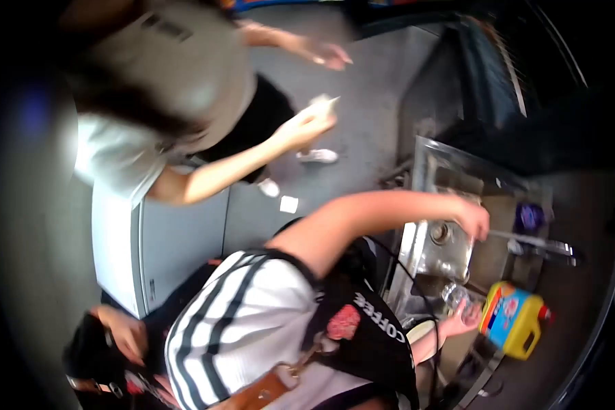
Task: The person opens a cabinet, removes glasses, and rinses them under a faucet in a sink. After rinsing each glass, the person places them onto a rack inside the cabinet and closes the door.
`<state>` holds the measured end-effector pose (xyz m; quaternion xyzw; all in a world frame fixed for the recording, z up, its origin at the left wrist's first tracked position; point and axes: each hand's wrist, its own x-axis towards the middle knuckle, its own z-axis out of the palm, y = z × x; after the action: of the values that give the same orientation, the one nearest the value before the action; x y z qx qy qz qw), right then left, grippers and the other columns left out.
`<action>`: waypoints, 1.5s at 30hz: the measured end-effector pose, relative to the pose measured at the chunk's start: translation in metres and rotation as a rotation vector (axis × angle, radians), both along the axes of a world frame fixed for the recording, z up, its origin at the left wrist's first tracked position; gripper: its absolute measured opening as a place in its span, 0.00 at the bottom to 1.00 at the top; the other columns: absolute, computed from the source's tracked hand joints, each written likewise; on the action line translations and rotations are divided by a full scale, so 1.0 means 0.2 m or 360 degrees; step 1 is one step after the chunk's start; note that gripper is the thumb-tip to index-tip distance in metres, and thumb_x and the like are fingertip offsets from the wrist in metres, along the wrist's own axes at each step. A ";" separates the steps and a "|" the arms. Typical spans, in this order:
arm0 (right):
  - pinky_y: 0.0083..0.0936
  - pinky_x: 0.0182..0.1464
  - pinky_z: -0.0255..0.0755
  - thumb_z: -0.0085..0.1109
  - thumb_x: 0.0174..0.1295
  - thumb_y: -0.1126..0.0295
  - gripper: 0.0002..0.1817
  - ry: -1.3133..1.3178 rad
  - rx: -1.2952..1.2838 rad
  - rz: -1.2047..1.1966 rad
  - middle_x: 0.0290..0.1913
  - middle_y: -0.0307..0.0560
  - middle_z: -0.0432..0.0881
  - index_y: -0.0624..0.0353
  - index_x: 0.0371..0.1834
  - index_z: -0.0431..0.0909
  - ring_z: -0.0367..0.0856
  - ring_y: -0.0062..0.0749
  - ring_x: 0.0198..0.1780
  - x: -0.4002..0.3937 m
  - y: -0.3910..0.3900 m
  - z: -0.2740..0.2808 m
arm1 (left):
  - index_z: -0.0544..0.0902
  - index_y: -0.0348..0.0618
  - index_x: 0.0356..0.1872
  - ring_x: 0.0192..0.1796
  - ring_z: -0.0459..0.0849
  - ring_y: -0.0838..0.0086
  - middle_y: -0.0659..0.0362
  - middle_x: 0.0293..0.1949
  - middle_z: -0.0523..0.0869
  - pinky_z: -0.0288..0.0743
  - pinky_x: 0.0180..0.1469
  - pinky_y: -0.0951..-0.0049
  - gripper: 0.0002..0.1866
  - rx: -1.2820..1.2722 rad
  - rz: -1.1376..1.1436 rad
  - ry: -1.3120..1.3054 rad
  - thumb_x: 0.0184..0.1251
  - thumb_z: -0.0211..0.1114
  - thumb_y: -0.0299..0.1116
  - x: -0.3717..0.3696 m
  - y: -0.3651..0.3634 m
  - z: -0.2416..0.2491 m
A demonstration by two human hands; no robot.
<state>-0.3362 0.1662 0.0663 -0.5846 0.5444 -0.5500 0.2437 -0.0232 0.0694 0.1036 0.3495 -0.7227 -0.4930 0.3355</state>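
Observation:
Over the sink, my left hand is closed at the near end of a long thin metal piece, which looks like a faucet spout. Lower down, my right hand has its fingers around a clear cup. Another clear item lies just beside it at the basin edge. Right next to the right hand is a yellow jug with a blue label and red cap. My striped sleeve and black apron fill the lower middle.
A purple item sits behind the basin. A dark cable runs past the sink. A co-worker in a grey top stands at upper left, blurred. Another person's hand shows at lower left, near a white cabinet.

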 end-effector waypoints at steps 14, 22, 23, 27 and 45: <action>0.14 0.29 0.66 0.60 0.44 0.85 0.19 -0.0571 0.0053 -0.0025 0.26 0.34 0.64 0.59 0.38 0.64 0.66 0.22 0.29 -0.31 -0.06 -0.13 | 0.64 0.42 0.61 0.52 0.76 0.58 0.47 0.50 0.77 0.70 0.54 0.65 0.45 0.0306 -0.0329 -0.0445 0.35 0.73 0.39 -1.03 0.32 0.12; 0.30 0.50 0.71 0.68 0.44 0.80 0.33 -0.0734 0.0257 -0.0432 0.48 0.47 0.75 0.59 0.54 0.61 0.73 0.32 0.48 -0.32 0.31 0.32 | 0.64 0.40 0.58 0.55 0.73 0.65 0.52 0.52 0.74 0.68 0.57 0.66 0.50 0.0292 -0.0299 0.0334 0.26 0.80 0.37 -1.42 0.44 -0.14; 0.31 0.54 0.68 0.70 0.41 0.80 0.37 -0.0800 0.0198 -0.0398 0.51 0.51 0.71 0.60 0.56 0.58 0.71 0.35 0.52 -0.40 0.33 0.29 | 0.64 0.38 0.58 0.56 0.72 0.65 0.51 0.52 0.74 0.68 0.58 0.66 0.49 0.0136 -0.0221 0.0275 0.27 0.79 0.35 -1.46 0.47 -0.13; 0.31 0.60 0.63 0.75 0.32 0.81 0.46 -0.0756 0.0099 -0.0401 0.53 0.53 0.68 0.63 0.57 0.55 0.68 0.36 0.56 -0.52 0.43 0.24 | 0.65 0.38 0.54 0.53 0.73 0.69 0.53 0.48 0.75 0.68 0.55 0.68 0.43 0.0192 -0.0296 0.0393 0.28 0.77 0.27 -1.60 0.58 -0.22; 0.32 0.59 0.66 0.71 0.38 0.83 0.40 -0.0649 0.0016 -0.0589 0.52 0.53 0.70 0.64 0.55 0.57 0.70 0.39 0.55 -0.77 0.59 0.21 | 0.69 0.40 0.47 0.48 0.78 0.60 0.51 0.43 0.79 0.71 0.49 0.67 0.39 0.0103 -0.0359 -0.0038 0.25 0.78 0.33 -1.82 0.71 -0.07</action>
<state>-0.4896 0.2846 0.1078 -0.3510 0.5845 -0.6888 0.2466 -0.3881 0.2123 0.0892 0.2826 -0.7451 -0.5464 0.2578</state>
